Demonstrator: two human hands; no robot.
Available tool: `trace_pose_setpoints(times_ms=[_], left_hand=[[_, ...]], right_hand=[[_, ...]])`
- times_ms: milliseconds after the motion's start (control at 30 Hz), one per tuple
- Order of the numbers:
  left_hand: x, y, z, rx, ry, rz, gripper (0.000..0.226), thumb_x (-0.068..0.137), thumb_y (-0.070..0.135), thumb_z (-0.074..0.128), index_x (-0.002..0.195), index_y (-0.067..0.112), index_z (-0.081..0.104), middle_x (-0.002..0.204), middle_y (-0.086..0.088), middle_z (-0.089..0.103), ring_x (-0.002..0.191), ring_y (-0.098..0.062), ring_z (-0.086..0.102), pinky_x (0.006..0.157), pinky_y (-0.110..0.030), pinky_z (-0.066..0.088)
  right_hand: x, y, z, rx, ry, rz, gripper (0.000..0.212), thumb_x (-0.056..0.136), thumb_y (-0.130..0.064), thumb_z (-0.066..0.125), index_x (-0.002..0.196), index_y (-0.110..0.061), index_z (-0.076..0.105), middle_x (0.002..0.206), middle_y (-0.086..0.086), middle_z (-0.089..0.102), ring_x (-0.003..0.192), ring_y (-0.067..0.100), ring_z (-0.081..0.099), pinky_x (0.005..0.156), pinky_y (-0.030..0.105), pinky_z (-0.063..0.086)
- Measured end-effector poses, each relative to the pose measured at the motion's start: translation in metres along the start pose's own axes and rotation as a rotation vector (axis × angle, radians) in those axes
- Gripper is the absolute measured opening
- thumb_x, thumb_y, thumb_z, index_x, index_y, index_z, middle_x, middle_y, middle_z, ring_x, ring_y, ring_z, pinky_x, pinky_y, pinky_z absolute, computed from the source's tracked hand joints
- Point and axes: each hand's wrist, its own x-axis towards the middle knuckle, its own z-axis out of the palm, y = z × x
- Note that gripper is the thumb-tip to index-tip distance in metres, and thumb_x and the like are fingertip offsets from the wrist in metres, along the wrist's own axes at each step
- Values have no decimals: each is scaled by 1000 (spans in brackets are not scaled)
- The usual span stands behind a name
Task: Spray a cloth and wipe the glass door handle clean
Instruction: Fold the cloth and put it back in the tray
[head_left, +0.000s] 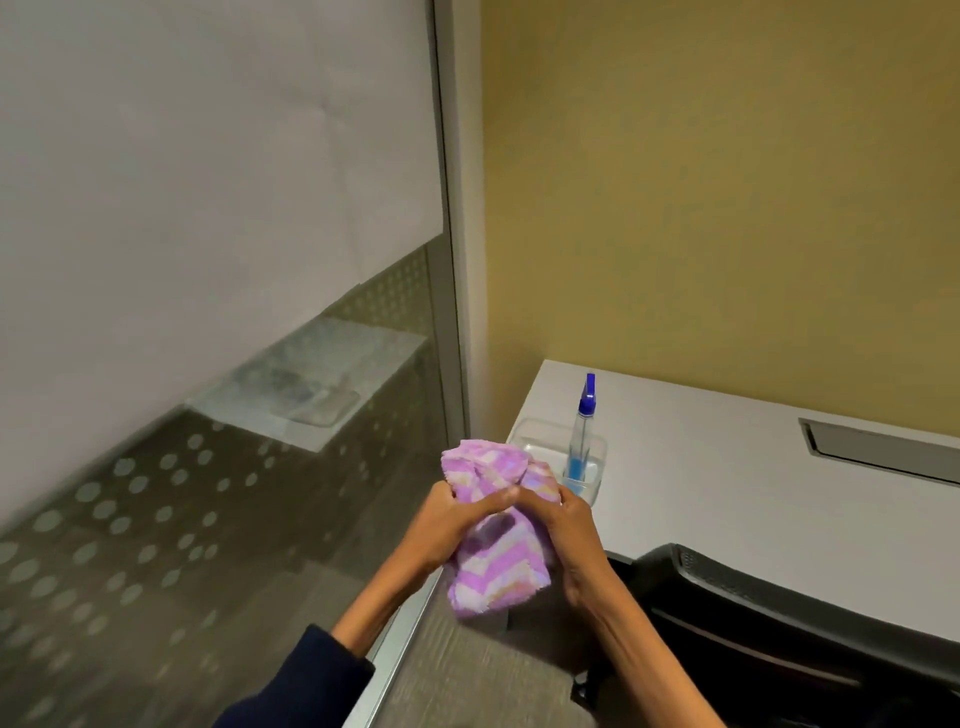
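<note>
Head view: cloth (496, 525) bunched between left hand (457, 519) and right hand (571, 535), both clamped on it. Spray bottle (582, 436) stands upright in a clear tray (535, 441) on the worktop (727, 493), just beyond the cloth and nearer the right hand. Door handle is not visible.

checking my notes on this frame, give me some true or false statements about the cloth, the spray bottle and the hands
1. Both hands hold the cloth. True: the left hand and right hand grip it together.
2. The spray bottle lies flat on the floor. False: it stands upright in a clear container on the white desk.
3. The cloth is plain white. False: it is pink with pale zigzag stripes.
4. The bottle has a blue top. True.
5. A black chair sits by the desk. True.
</note>
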Motion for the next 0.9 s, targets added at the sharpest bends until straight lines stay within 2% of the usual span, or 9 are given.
trace_pose_setpoints(times_ms=[100, 200, 267, 367, 433, 533, 600, 700, 900], left_hand=[[45, 0, -3, -74, 32, -58, 21, 94, 27, 65, 104, 9, 62, 97, -11, 67, 86, -16, 66, 62, -13, 55], [93, -3, -15, -139, 122, -90, 22, 97, 37, 57, 92, 16, 60, 80, -2, 67, 68, -13, 69, 51, -16, 53], [122, -6, -25, -94, 105, -66, 33, 96, 48, 53, 94, 16, 64, 79, -6, 73, 70, -13, 75, 60, -23, 61], [164, -6, -38, -90, -13, -71, 52, 96, 57, 44, 115, 12, 64, 101, -15, 75, 90, -25, 76, 87, -41, 62], [190, -6, -42, -124, -97, -94, 50, 97, 57, 42, 116, 15, 62, 104, -14, 74, 91, -24, 76, 86, -38, 62], [218, -6, -42, -179, -186, -148, 42, 98, 53, 44, 114, 18, 60, 98, -7, 74, 84, -16, 77, 70, -27, 62], [236, -5, -44, -193, -231, -203, 39, 97, 50, 50, 114, 17, 60, 97, -6, 74, 82, -15, 76, 64, -24, 60], [264, -6, -50, -180, -311, -255, 46, 92, 45, 60, 122, 11, 57, 102, -7, 74, 91, -20, 75, 70, -26, 61], [307, -18, -35, 0, -373, -100, 72, 84, 19, 77, 126, 26, 20, 120, -14, 64, 90, -19, 74, 73, -26, 62]], right_hand=[[35, -4, -1, -48, -19, -12, 37, 80, -28, 78, 111, -12, 66, 107, 10, 75, 99, 25, 72, 90, 45, 58], [68, -5, 7, -104, 21, -82, 32, 77, -35, 77, 106, -24, 67, 107, 3, 75, 99, 20, 72, 92, 42, 57], [87, -4, 14, -111, 61, -110, 29, 77, -38, 75, 103, -30, 65, 108, -1, 75, 100, 18, 72, 91, 39, 57], [116, -3, 20, -136, 142, -146, 35, 78, -43, 73, 109, -32, 61, 112, -2, 71, 102, 16, 70, 91, 38, 57], [134, -3, 24, -142, 199, -172, 40, 85, -39, 72, 120, -29, 54, 116, -2, 68, 99, 13, 69, 81, 25, 59], [157, -10, 26, -150, 318, -266, 59, 88, -19, 70, 133, -32, 35, 117, -20, 54, 97, 2, 65, 66, 10, 54], [171, -13, 19, -194, 318, -290, 68, 87, -16, 72, 138, -32, 30, 118, -26, 48, 102, 2, 63, 73, 13, 56], [187, -12, 6, -224, 279, -208, 61, 87, -26, 72, 138, -26, 38, 121, -16, 54, 111, 13, 61, 87, 24, 56], [233, 1, -13, -249, 444, -167, 40, 92, -21, 65, 129, -16, 52, 121, -1, 59, 102, 11, 62, 76, 13, 54]])
